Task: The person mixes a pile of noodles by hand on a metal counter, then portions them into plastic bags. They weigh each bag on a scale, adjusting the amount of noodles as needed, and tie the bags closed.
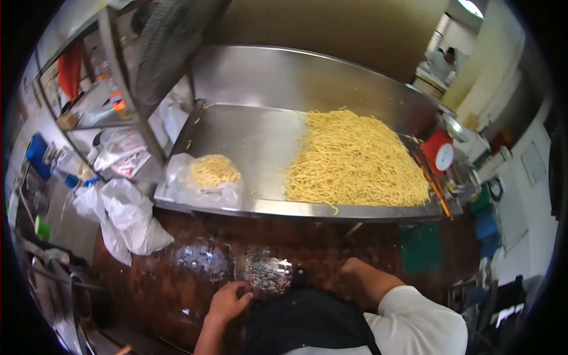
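My left hand (229,302) is held low above the floor, in front of my dark apron (307,322). It holds nothing; its thumb and fingers are apart. My right hand (352,267) hangs below the front edge of the metal table (248,136), its fingers turned away from view. A wide heap of yellow noodles (358,163) covers the table's right half. At the front left corner, a clear plastic bag (177,183) lies open around a smaller portion of noodles (214,171). Neither hand touches the noodles or the bag.
A red scale (436,155) stands right of the table, near orange sticks (436,188). White sacks (127,216) sit on the left by a cluttered shelf rack (121,71). The reddish floor (201,284) looks wet. Another person (441,64) is at the far back right.
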Available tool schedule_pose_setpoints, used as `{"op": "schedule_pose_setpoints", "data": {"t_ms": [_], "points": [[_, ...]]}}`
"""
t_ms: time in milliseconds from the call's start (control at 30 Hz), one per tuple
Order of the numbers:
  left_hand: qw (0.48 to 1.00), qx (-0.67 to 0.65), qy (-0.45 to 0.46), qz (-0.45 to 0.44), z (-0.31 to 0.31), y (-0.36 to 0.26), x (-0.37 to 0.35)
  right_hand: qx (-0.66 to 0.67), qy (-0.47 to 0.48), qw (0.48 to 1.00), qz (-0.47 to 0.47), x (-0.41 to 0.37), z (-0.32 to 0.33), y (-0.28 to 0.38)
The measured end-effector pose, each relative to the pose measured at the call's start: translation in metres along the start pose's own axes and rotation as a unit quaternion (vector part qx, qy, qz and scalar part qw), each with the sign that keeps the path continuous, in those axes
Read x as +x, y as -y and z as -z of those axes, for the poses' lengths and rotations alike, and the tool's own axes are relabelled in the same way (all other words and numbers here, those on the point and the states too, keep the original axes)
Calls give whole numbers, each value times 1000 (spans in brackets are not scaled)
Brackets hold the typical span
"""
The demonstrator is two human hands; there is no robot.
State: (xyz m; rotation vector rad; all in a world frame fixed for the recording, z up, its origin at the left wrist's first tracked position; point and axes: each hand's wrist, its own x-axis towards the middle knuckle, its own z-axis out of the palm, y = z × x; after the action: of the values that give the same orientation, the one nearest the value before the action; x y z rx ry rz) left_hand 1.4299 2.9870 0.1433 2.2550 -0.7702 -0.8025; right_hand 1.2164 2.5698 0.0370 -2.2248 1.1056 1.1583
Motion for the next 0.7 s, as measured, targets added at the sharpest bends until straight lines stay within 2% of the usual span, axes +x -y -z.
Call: {"op": "schedule_pose_setpoints", "data": {"t_ms": [33,100,133,200,233,300,333,367,400,433,500,567,633,700], "points": [[1000,7,9,-11,-2,-4,7,13,-2,1000,-7,18,-15,-21],[999,3,49,-9,-8,-19,19,-81,-21,993,82,59,-50,-59],[998,10,60,-18,-8,-32,26,-67,-21,995,74,62,-54,-67],[994,-2,108,-30,-5,-65,44,82,-44,996,7,68,-48,-73],[993,6,116,-39,-10,-74,58,93,-47,995,1,71,-40,-75],[991,41,44,-121,-20,-89,86,55,-95,993,43,51,-2,-67],[992,20,36,-121,-16,-116,100,59,-93,993,47,46,13,-68],[992,25,34,-116,-18,-134,118,136,-111,979,102,44,28,-69],[986,25,-25,-164,-24,-149,136,210,-124,957,157,40,45,-73],[974,27,-82,-210,-27,-164,153,210,-117,956,166,29,74,-76],[970,33,-108,-216,-32,-204,182,209,105,951,202,10,124,-82],[964,38,-141,-223,-37,-242,208,199,108,941,252,18,142,-107],[950,50,-162,-263,-43,-274,231,167,31,930,327,4,174,-123],[941,66,-185,-274,-47,-308,253,200,30,921,334,-21,230,-130]]}}
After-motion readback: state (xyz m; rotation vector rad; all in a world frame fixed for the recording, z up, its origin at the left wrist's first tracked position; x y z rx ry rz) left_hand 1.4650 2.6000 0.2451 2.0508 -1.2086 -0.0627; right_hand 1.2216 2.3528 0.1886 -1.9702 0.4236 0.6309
